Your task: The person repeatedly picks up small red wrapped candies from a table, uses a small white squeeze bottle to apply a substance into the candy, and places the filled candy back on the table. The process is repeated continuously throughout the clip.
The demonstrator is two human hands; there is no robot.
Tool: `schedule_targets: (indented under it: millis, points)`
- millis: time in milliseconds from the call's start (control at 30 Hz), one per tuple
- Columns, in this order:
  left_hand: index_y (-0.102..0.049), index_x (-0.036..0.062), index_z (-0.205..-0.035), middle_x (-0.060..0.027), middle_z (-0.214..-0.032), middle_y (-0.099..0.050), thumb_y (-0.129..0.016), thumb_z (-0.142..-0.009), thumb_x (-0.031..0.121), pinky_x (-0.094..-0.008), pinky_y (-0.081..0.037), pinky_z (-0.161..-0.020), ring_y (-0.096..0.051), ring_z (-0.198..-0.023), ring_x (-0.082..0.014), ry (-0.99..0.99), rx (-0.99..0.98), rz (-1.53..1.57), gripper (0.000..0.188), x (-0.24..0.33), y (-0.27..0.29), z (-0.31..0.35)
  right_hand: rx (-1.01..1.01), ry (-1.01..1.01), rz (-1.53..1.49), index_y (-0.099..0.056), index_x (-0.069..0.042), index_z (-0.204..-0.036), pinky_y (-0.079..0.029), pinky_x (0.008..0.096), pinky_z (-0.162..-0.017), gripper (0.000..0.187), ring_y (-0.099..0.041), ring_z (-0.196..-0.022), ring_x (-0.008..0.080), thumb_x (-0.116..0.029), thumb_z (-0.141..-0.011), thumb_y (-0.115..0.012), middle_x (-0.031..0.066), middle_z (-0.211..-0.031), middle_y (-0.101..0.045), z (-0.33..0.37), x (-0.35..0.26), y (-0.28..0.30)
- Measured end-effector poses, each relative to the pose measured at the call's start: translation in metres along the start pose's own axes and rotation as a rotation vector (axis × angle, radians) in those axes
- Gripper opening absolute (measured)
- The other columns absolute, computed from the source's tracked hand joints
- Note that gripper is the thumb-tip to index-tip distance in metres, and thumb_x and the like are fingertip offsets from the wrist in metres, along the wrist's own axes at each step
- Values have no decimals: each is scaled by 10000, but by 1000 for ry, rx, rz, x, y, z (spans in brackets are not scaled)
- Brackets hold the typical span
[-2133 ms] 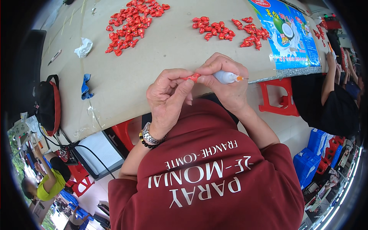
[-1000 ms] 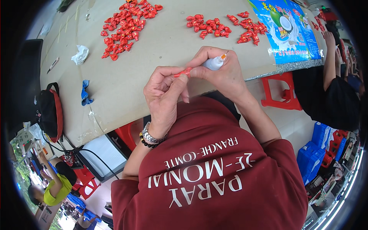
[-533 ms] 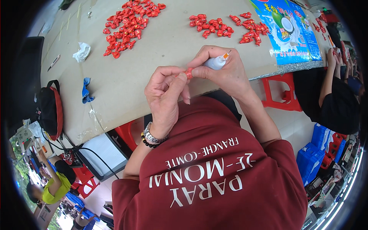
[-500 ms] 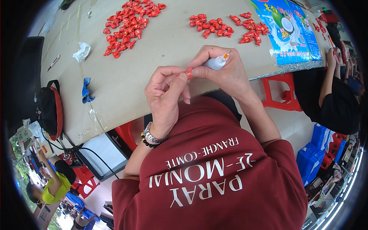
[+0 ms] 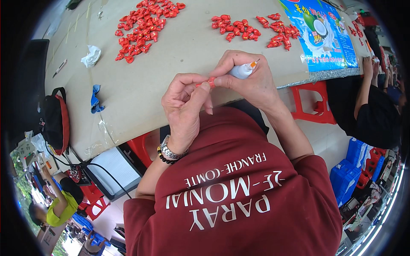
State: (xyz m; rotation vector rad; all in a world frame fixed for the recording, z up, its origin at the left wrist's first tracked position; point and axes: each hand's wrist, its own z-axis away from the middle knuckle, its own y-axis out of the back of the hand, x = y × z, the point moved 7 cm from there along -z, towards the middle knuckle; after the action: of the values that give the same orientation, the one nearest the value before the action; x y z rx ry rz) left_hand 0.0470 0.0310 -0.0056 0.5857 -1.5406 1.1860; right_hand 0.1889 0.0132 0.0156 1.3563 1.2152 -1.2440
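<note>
Between the fingertips of both hands is a small red figurine (image 5: 211, 82), mostly covered by fingers. My left hand (image 5: 185, 100) pinches one side of it with thumb and index finger, the other fingers curled. My right hand (image 5: 252, 81) pinches the other side with thumb and index finger. A white squeeze bottle (image 5: 242, 71) with an orange tip and thin nozzle is also tucked in my right hand, nozzle pointing up and right. Beyond my hands, a big heap of similar red figurines (image 5: 143, 32) lies on the table (image 5: 141, 85), with two smaller groups farther right.
A crumpled white tissue (image 5: 91, 56), a pen-like tool (image 5: 60, 68) and a blue cloth scrap (image 5: 96, 99) lie on the left. A black and red bag (image 5: 57, 121) hangs by the table's left edge. A blue printed sheet (image 5: 320, 36) covers the right; a co-worker (image 5: 363, 98) sits beyond.
Both hands keep nearly the same place and grip on the red figurine. At the far right, the co-worker's hands have shifted slightly.
</note>
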Motion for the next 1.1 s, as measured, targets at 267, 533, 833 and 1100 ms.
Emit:
schedule_targets:
  millis: [267,533,833,1100]
  points:
    - [-516,-9,-1075,-52,-727,-617,-575,-903,58,-188,-422,-465,-522,-523,-61,54,7,0,194,-2,-4,-1,42,-89,-50,-681,17,-790,-437,222,-637,78,-581,-720,92,68,-731,-682,44,-787,-634,2,-3,5]
    - [-429,-9,-1248,2,-685,-562,-615,-906,178,-178,-331,-443,-433,-523,-24,25,-62,-247,433,5,0,-6,527,-19,15,-681,-10,-855,-471,219,-601,118,-588,-668,83,16,-740,-687,39,-768,-657,9,-3,105]
    - [-623,16,-936,10,-526,-453,-687,-788,44,-231,-303,-445,-367,-451,-66,-353,336,-964,163,67,61,-25,920,-120,435,-696,-8,-873,-399,203,-521,119,-532,-595,64,-17,-754,-701,22,-742,-641,28,13,243]
    - [-650,56,-951,-94,-746,-613,-736,-700,97,-368,-437,-681,-543,-750,-249,-369,321,-1377,269,86,92,-50,893,-197,473,-684,-14,-934,-394,204,-517,167,-523,-597,59,-35,-769,-688,14,-739,-633,27,23,253]
